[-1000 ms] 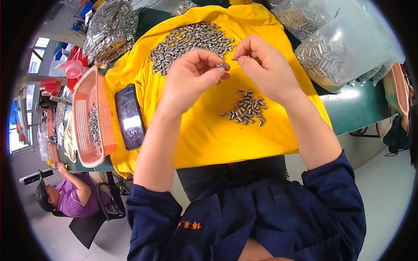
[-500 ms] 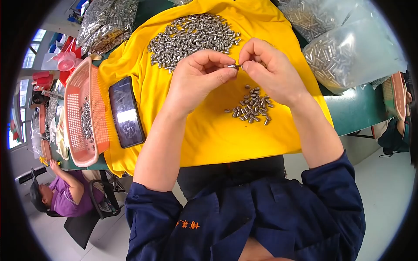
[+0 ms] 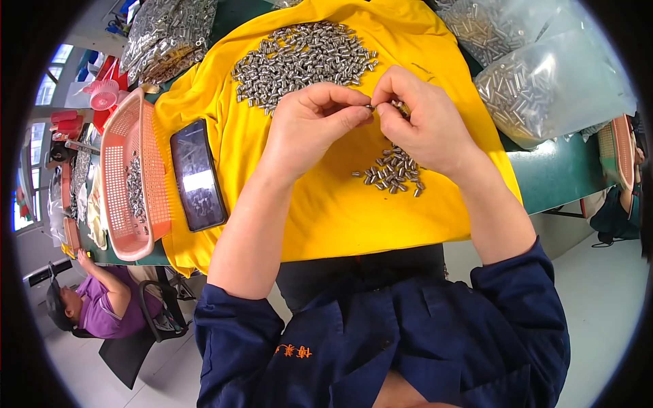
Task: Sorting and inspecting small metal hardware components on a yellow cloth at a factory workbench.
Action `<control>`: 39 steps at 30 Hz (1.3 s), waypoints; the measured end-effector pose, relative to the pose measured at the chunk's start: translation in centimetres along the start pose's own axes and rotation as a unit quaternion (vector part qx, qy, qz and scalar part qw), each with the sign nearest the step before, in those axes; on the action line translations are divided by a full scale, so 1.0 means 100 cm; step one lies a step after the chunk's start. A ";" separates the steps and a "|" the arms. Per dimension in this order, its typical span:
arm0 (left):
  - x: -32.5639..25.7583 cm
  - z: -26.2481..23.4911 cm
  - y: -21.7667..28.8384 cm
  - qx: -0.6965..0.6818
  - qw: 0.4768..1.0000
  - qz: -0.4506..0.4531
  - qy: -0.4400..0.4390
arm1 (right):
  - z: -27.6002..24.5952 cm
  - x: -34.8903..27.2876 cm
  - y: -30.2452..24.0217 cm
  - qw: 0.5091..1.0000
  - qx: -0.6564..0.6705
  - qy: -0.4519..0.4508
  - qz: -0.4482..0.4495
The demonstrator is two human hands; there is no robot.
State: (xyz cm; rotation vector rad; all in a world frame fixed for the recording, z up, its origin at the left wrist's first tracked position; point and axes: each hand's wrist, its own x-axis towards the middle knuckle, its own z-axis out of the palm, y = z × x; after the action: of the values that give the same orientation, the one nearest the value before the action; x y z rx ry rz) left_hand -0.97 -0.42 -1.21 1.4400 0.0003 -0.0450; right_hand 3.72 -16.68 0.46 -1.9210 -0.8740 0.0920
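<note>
Both hands, left hand (image 3: 309, 126) and right hand (image 3: 422, 122), are pinching one small metal pin (image 3: 372, 107) between fingertips, above small pin pile (image 3: 393, 173) on yellow cloth (image 3: 340, 211).

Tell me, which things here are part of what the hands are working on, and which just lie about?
In use: left hand and right hand pinching a small metal part; big pile of metal pins; small pile; yellow cloth.
Lying about: phone; pink basket; clear bags of parts.
</note>
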 end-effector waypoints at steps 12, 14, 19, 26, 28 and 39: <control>0.003 0.003 0.012 0.090 0.995 0.040 0.029 | 0.000 0.005 -0.005 0.997 0.071 0.014 0.013; -0.001 0.000 0.007 0.138 0.990 0.021 0.025 | 0.003 0.000 0.001 0.998 0.061 0.015 -0.015; -0.004 -0.018 0.003 -0.049 0.993 0.073 0.080 | -0.014 -0.001 -0.013 0.998 0.030 0.046 -0.010; 0.077 -0.066 0.080 0.353 0.875 0.208 0.257 | -0.016 -0.003 -0.018 0.993 0.087 0.068 0.027; 0.113 -0.092 0.091 0.461 0.826 0.206 0.251 | -0.013 -0.002 -0.020 0.995 0.082 0.054 0.014; 0.168 -0.108 0.108 0.681 0.718 0.106 0.101 | -0.016 -0.005 -0.017 0.996 0.055 0.064 -0.016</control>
State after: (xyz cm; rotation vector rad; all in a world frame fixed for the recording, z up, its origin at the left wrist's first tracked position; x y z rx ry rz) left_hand 16.41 11.18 7.68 2.9300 -0.0239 0.3910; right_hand 3.10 -17.74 2.47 -1.7904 -0.7970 -0.0013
